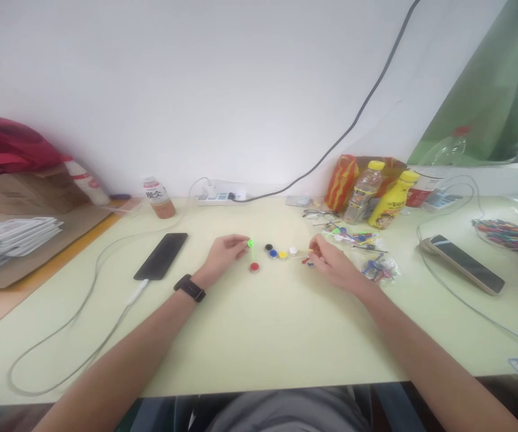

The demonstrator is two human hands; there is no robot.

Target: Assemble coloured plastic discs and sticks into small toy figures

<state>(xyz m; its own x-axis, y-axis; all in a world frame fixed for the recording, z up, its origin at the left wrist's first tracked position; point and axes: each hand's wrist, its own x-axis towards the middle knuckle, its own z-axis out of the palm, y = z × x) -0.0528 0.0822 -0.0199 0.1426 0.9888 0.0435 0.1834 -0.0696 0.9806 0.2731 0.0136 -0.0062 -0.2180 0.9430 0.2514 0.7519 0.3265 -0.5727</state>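
- Left hand (pixel 226 255): fingertips pinched on green piece (pixel 250 243), partly covering it.
- Red disc (pixel 254 267) at green piece's near end; contact unclear.
- Right hand (pixel 333 261): fingers narrow, pinching yellow piece (pixel 310 251); mostly hidden, shape not readable.
- Red bit (pixel 304 261) just beside right fingertips, too small to identify.
- Between hands, 4 discs on table (pixel 259 336): black disc (pixel 268 247), blue disc (pixel 273 254), yellow disc (pixel 282 255), white disc (pixel 292 251).
- Parts bag (pixel 380 269) just beside right wrist; contents blurred.
- Clear bottle (pixel 364 195) partly blocks striped bag (pixel 342 182).
- Left phone (pixel 162 257) near left hand; right phone (pixel 468 264) well apart from right.
- Red cloth (pixel 11 144) cut off at left edge.
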